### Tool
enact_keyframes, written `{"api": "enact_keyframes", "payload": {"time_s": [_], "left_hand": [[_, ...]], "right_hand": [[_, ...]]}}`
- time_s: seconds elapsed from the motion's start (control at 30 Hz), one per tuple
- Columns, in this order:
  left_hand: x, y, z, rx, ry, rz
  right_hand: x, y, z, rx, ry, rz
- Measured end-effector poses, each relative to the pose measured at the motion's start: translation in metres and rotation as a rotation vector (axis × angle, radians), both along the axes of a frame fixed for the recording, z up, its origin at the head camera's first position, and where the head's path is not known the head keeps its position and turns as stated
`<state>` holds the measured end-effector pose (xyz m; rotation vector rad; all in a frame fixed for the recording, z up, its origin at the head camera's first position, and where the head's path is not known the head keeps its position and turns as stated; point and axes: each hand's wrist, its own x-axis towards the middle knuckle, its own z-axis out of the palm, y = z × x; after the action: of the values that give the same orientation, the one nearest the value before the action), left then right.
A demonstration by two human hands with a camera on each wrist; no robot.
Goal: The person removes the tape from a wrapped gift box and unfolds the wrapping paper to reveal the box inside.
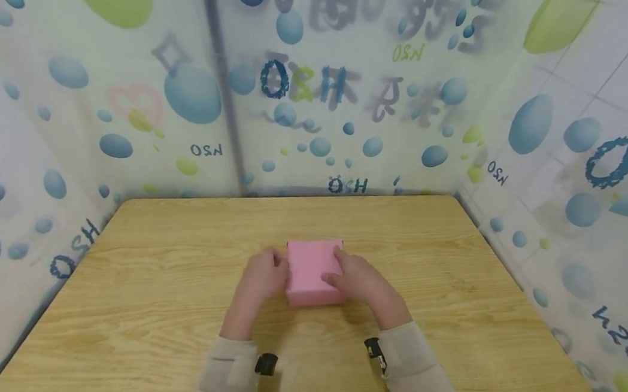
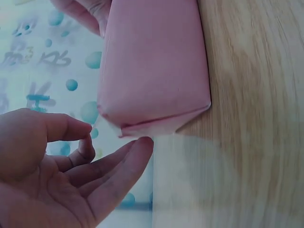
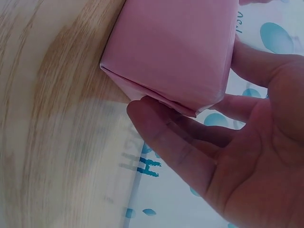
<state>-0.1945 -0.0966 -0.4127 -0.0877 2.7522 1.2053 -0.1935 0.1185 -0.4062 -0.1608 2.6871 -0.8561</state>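
A pink paper-wrapped box [image 1: 313, 271] lies flat on the wooden table [image 1: 157, 277], just ahead of me at the middle. My left hand [image 1: 260, 280] sits against the box's left side. In the left wrist view its fingers [image 2: 118, 164] are relaxed and one fingertip touches the folded end of the box [image 2: 152, 61]. My right hand [image 1: 359, 280] holds the right near corner, thumb on top. The right wrist view shows its fingers [image 3: 166, 137] along the folded end flap of the box [image 3: 175, 52], with the thumb on the far side.
Plastic sheeting [image 1: 308, 100] printed with blue bubbles and lettering walls in the table on the left, back and right. Bare tabletop stretches to either side of the box. Both my forearms wear beige sleeves [image 1: 227, 369] with a small black device [image 1: 266, 364] at each wrist.
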Motion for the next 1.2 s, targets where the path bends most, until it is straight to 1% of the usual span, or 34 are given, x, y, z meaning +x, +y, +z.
{"api": "enact_keyframes", "payload": {"time_s": [0.2,0.47,0.63,0.97,1.2], "left_hand": [[0.002,-0.014,-0.001,0.02,-0.004,-0.002],[0.005,-0.02,-0.001,0.024,-0.032,-0.004],[0.005,-0.025,-0.004,0.029,-0.026,-0.005],[0.008,-0.028,-0.006,0.043,-0.048,-0.003],[0.01,-0.029,-0.005,0.003,-0.077,0.007]], "right_hand": [[0.0,0.0,0.0,0.01,-0.002,0.007],[0.0,0.002,-0.001,0.021,0.003,0.016],[0.0,0.002,-0.001,0.025,0.001,0.013],[0.0,0.002,0.0,0.024,-0.011,0.011],[-0.001,0.003,0.0,0.022,-0.012,0.017]]}}
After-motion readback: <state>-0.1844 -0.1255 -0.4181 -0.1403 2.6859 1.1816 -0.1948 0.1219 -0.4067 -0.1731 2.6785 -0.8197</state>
